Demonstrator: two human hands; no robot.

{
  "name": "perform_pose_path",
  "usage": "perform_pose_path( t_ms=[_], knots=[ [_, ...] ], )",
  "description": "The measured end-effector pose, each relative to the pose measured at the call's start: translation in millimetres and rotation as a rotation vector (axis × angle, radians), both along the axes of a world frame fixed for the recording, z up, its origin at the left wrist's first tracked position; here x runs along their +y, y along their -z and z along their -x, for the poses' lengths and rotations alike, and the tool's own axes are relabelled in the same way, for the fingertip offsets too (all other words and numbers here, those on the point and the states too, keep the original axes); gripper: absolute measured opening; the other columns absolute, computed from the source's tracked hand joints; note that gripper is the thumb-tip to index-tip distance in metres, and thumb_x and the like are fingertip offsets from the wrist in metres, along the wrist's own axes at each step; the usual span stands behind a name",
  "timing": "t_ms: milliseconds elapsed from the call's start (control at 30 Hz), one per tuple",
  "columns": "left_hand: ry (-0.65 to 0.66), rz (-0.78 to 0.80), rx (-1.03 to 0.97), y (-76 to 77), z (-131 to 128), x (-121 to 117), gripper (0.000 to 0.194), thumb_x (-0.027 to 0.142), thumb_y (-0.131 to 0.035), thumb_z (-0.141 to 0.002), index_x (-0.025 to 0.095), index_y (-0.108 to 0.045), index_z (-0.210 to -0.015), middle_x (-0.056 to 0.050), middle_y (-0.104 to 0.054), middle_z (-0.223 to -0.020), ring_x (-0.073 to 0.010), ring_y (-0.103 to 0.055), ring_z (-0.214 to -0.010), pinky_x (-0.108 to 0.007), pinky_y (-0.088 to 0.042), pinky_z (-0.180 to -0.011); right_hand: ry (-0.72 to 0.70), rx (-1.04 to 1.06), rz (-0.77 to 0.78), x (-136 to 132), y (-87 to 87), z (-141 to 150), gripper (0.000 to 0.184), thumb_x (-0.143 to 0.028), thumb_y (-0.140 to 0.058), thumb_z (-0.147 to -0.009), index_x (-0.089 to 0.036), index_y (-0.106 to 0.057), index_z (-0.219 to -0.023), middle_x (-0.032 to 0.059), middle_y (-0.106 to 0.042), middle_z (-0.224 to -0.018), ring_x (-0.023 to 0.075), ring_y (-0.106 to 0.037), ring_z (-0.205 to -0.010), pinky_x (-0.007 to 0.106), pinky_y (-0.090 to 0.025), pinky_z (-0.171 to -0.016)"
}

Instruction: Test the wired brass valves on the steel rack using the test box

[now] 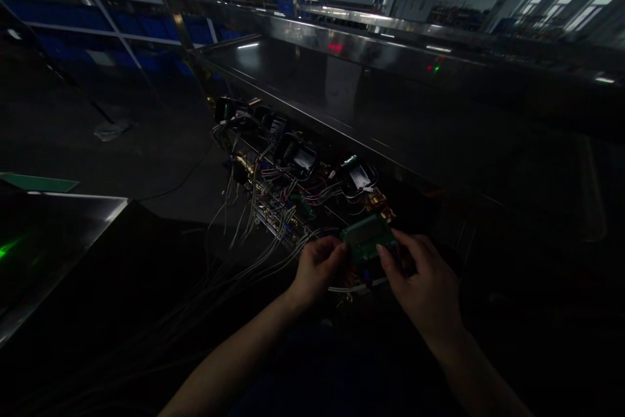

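While dim light hides most fine detail, can still make out the grip: left hand (317, 269) and right hand (426, 283) both closed on a small green circuit board (364, 237), held between them just above the lap. Left fingertips pinch the board's left edge, thumb and fingers curled around it; right hand takes the right edge, index finger laid along the near side, thumb hidden behind, so cannot tell how firmly that side is clamped. Board's long axis runs left to right, from one hand to the other, its face tilted up toward the camera. Neither hand clearly nearer: the board sits between them, touching both, a little farther from the body than the knuckles. Just beyond the grip, up and to the left, lies a dense wiring assembly (288, 183) with black modules, white labels and brass-coloured fittings, strung along the edge of a long dark metal bench (371, 98). Loose pale wires (234, 241) trail from that assembly down and left of the left hand, a few passing under the board toward the right hand. Far left of the grip, a steel surface (68, 215) with a green glow; beyond the bench, blue storage racks (122, 20) and lit windows, well apart from the hands.
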State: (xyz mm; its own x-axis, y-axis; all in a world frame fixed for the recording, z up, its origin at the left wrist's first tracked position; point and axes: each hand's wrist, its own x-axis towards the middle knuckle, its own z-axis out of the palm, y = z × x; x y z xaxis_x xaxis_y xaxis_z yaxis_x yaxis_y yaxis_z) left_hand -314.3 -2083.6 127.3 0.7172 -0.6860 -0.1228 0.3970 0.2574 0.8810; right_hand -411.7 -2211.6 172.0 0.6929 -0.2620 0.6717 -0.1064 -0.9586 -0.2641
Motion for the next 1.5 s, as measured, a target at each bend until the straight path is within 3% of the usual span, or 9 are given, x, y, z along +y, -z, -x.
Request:
perform_pose_path(
  t_ms=[1500],
  knots=[
    [-0.02, -0.001, -0.053, 3.2, 11, 5, 0.052, 0.061, -0.07, -0.061, 0.013, -0.053, -0.07, -0.001, -0.059, -0.05, -0.0112, -0.055, -0.038, -0.021, -0.045, -0.039, -0.029, -0.006, -0.043, 3, 4.7, 9, 0.028, -0.039, -0.049, -0.088, -0.015, -0.059, -0.1, 0.0029, -0.059, -0.077, 0.0107, -0.056, -0.059, 0.023, -0.047, -0.055]
  ],
)
